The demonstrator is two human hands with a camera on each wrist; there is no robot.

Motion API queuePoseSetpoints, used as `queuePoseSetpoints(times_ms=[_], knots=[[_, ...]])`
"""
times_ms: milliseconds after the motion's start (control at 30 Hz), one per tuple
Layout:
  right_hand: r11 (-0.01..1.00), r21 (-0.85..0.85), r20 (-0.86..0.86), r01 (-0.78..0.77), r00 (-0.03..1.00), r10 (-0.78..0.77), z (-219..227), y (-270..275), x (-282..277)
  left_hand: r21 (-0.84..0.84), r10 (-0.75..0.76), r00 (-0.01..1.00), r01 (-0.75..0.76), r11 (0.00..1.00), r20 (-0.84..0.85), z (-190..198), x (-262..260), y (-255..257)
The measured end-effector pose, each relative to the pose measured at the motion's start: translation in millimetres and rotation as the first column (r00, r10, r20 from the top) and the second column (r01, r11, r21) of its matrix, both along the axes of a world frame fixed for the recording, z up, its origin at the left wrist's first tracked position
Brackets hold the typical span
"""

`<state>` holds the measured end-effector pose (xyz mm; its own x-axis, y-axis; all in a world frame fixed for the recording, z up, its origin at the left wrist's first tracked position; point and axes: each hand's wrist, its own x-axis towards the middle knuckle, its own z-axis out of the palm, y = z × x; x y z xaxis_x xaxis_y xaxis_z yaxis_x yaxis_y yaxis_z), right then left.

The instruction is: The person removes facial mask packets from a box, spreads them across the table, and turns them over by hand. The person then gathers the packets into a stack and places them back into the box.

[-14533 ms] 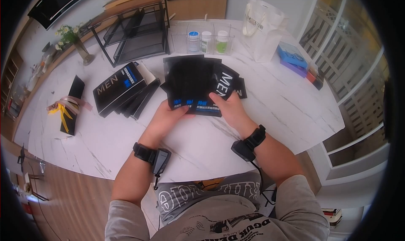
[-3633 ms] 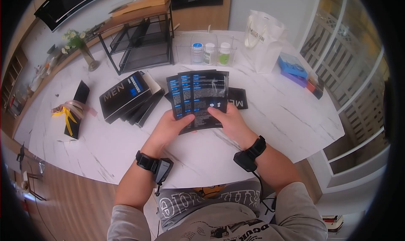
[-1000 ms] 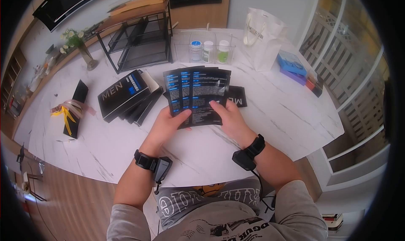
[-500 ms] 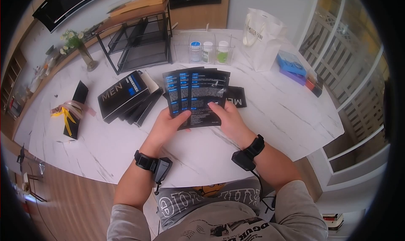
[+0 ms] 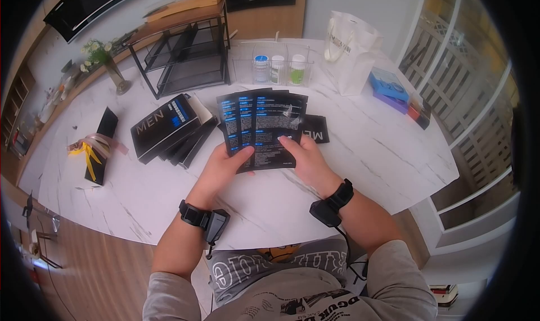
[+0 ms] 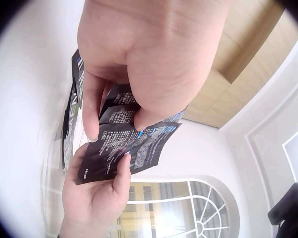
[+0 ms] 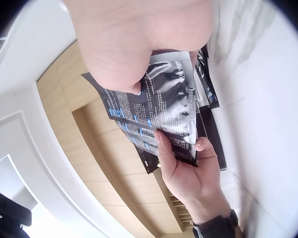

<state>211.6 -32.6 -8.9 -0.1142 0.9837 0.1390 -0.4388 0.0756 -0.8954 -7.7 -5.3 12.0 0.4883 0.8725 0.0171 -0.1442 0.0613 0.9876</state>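
Several black sachets [image 5: 275,121] with white and blue print are fanned out, held up above the table. My left hand [image 5: 224,162] pinches their lower left part, thumb on the near face. On the lower right, my right hand [image 5: 308,159] grips them with its thumb on top. In the left wrist view the overlapping sachets [image 6: 114,146] lie between both hands. The right wrist view shows the glossy sachet [image 7: 166,94] nearest the right hand. More black packets [image 5: 316,129], one lettered "ME", lie on the table behind, partly hidden by the held ones.
Black "MEN" boxes [image 5: 163,127] are stacked to the left, beside a ribboned black box [image 5: 102,147]. Behind stand a mesh rack [image 5: 188,62], a clear organizer [image 5: 242,68] with bottles and a white paper bag [image 5: 351,57]. Blue and purple boxes [image 5: 388,85] sit at right.
Against the oldest frame, the held sachets now show their printed text sides. Over the last second, hands and sachets have stayed almost in place, with only a slight tilt.
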Motion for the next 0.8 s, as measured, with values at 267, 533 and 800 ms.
queuePoseSetpoints(times_ms=[267,533,800], knots=[[1.0,-0.001,0.019,-0.002,1.0,0.002,2.4,-0.6,0.4,0.018,0.017,1.0,-0.018,1.0,0.01,-4.9,0.9,1.8],[1.0,0.006,0.031,0.008,0.999,-0.008,1.7,0.1,0.9,0.044,0.017,1.0,-0.016,0.999,-0.019,-4.7,-0.2,2.8],[0.998,0.046,0.102,0.032,0.994,-0.036,4.1,-0.9,1.7,0.003,0.059,0.998,-0.059,0.998,-0.015,5.3,1.9,-3.8]])
